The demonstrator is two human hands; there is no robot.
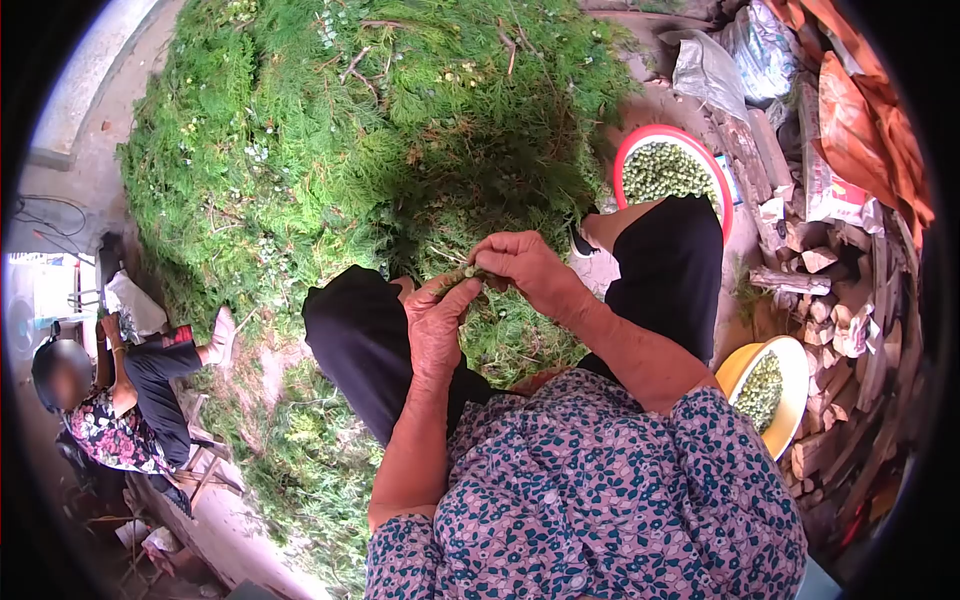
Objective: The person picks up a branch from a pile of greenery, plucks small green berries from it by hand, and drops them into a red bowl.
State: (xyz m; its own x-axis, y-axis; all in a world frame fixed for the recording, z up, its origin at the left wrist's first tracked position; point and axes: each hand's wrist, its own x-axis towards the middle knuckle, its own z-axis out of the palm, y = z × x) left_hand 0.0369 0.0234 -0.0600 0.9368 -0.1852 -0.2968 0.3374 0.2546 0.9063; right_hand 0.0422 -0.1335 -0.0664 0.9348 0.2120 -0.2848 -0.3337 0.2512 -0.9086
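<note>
Both of my hands meet above my lap, in front of the green cuttings. My left hand (437,320) is closed round a small green sprig (462,273), thumb on top. My right hand (525,268) pinches at the sprig's other end, its fingertips close to my left thumb. Small round green bits show between the fingers; the rest of the sprig is hidden by them. A large heap of green conifer branches (290,130) lies in front of my knees and carries pale round cones.
A red-rimmed basin (728,205) of green cones stands beyond my right knee, a yellow basin (797,385) of cones by my right elbow. Stacked firewood (820,330) and sacks (705,70) line the right. Another person (120,400) sits at the far left.
</note>
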